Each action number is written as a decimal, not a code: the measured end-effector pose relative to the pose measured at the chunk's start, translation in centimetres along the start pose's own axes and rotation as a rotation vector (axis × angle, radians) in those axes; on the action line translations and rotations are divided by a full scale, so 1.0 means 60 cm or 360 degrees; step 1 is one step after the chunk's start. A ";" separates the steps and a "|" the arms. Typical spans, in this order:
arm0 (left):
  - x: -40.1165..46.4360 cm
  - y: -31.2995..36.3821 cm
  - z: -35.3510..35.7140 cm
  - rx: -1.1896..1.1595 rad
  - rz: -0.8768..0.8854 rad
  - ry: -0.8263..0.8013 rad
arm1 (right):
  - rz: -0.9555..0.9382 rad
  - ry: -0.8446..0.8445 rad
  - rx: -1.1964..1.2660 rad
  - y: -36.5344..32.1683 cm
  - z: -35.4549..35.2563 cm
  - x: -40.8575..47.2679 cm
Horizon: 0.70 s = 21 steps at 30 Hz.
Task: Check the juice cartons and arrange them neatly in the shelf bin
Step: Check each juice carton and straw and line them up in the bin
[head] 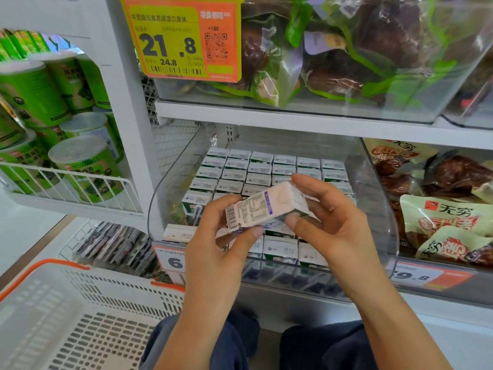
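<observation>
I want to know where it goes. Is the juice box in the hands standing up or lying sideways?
Lying sideways. The juice box is held lengthwise between both hands above the clear bin, barcode side facing up.

Rows of juice cartons point(256, 166) are standing in the shelf bin point(378, 209) toward its back wall, one carton point(264, 206) is sitting between both hands before its front rim, and a basket point(80, 316) is lying lower left.
</observation>
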<state>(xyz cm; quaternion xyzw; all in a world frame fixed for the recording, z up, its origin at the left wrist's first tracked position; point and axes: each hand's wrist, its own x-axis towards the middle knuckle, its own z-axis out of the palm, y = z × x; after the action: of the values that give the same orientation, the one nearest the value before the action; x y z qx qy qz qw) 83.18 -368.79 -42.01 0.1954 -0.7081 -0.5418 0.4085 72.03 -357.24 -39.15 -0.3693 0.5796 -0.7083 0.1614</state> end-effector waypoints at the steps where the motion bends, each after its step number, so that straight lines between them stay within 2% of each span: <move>1: -0.001 0.000 0.000 0.0060 0.0036 0.0043 | 0.0064 0.0019 -0.0023 0.002 -0.001 0.002; 5: 0.000 -0.005 -0.007 0.0274 0.0125 0.0204 | 0.0461 0.0188 -0.0136 0.011 0.001 0.011; 8: 0.003 -0.010 -0.012 0.0465 0.0213 0.0211 | 0.0678 0.0136 -0.0156 0.007 0.011 0.013; 11: 0.002 -0.009 -0.008 0.0669 0.0350 0.0117 | 0.0727 0.0077 -0.0128 0.005 0.018 0.015; 17: 0.000 -0.003 -0.032 0.0749 0.0359 -0.0081 | 0.0718 0.0259 0.0194 0.008 0.026 0.022; 18: -0.003 -0.002 -0.044 0.0740 0.0301 -0.0008 | 0.0659 0.0274 0.0175 0.008 0.030 0.023; 21: -0.006 -0.007 -0.091 0.0591 0.0096 0.0492 | 0.0428 0.0259 0.0044 0.004 0.048 0.025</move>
<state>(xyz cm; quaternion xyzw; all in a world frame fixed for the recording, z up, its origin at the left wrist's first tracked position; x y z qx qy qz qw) 87.64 -371.99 -42.12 0.3266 -0.7302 -0.3534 0.4850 73.01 -360.29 -38.73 -0.2275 0.6251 -0.7158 0.2123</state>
